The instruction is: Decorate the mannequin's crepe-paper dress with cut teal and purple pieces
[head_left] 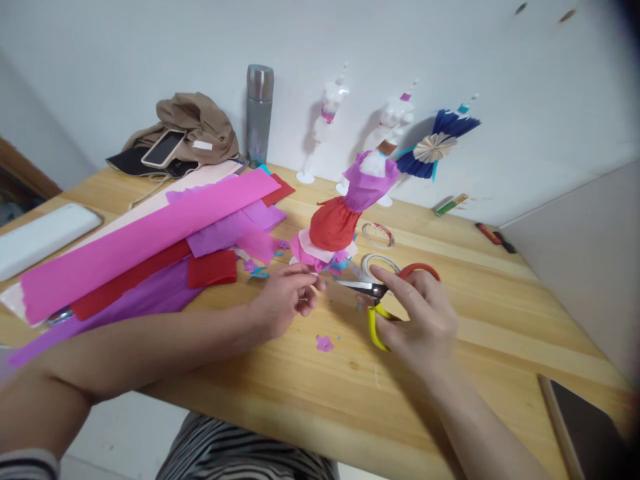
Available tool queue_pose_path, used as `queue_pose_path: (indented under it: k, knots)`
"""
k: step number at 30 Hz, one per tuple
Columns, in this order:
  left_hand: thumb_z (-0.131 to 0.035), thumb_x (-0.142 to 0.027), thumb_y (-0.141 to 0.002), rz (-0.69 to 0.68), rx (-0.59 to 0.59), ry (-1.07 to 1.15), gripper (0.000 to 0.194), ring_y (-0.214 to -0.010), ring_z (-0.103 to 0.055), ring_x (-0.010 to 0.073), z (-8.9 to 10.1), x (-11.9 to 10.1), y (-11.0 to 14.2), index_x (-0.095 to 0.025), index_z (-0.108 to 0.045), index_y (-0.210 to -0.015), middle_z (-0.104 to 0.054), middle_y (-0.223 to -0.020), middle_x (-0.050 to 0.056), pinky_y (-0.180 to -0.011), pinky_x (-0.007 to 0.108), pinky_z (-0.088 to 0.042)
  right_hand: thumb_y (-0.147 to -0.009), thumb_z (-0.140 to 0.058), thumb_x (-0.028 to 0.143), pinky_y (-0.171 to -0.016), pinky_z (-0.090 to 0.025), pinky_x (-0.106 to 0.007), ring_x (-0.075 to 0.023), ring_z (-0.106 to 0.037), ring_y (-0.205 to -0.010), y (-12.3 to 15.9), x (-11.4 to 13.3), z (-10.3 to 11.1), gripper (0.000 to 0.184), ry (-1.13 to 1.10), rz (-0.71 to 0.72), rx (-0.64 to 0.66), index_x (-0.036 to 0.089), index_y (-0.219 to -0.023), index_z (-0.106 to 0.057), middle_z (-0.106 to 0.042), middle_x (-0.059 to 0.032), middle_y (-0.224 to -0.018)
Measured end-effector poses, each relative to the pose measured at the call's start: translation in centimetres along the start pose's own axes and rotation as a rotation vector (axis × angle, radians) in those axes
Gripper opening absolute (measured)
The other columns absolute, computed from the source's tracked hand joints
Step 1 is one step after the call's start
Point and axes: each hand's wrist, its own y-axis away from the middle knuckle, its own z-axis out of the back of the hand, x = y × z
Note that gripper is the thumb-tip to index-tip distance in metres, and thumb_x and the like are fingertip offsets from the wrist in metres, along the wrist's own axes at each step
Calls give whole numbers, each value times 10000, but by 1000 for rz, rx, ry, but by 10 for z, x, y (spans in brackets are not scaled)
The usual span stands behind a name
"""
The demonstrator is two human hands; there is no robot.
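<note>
My right hand (425, 320) holds a pair of scissors (379, 291) with one red and one yellow handle loop. Their blades point left, toward the fingertips of my left hand (290, 297). Those fingers are pinched together; whatever they hold is too small or hidden to make out. Just behind both hands stands a small mannequin (336, 225) dressed in crepe paper, with a purple top, a red skirt and pink layers at the bottom. On the table below lies a purple paper flower (325, 343). Tape rolls (379, 235) rest behind the scissors.
Crepe paper strips (150, 243) cover the table's left side, near a white case (47, 237). Along the wall stand a steel flask (260, 113), white mannequins (320, 130) and a blue paper outfit (425, 160). A phone (164, 148) lies on a brown cloth bag (205, 127). A dark tablet-like object (585, 427) is at right.
</note>
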Motion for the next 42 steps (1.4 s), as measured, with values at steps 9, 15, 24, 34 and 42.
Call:
queue_pose_path:
  k: [9,15,24,34,42]
  knots:
    - [-814,-172,-690,-439,-59,-344,199,-525,-476,78,-3,-5,29,-196,-619,-722,-544,-563,-62,-542,215,-364,-865,-819,459,-621,-517,-341,-190,-582,-666,1,3,9,341,-708,-640,190,277,-1143,-743,-565,13,-727]
    - [-849,-230,-708,-449,-93,-487,144,-539,-473,113,-8,-12,18,-195,-712,-734,-501,-504,-54,-518,235,-302,-850,-818,563,-594,-450,-305,-167,-537,-645,5,9,9,407,-865,-680,272,252,-1103,-748,-560,18,-714]
    - [-654,-143,-785,-593,-70,-764,245,-541,-393,82,-17,-29,21,-167,-604,-546,-481,-527,-38,-538,242,-278,-953,-670,605,-453,-370,-264,-120,-466,-462,12,12,8,460,-1513,-683,521,193,-1148,-735,-588,10,-619]
    - [-720,-310,-796,-396,-69,-632,309,-449,-381,79,2,-31,17,-185,-561,-562,-448,-478,-42,-451,233,-232,-896,-658,724,-404,-396,-240,-129,-529,-405,18,8,5,603,-1662,-840,639,155,-1064,-762,-661,-40,-612]
    - [-897,-254,-653,-163,72,-48,293,-793,-619,133,2,-13,11,-150,-698,-841,-674,-854,25,-695,240,-492,-897,-675,684,-402,-362,-234,-129,-519,-408,15,10,3,555,-1669,-828,592,175,-1101,-757,-654,-31,-601]
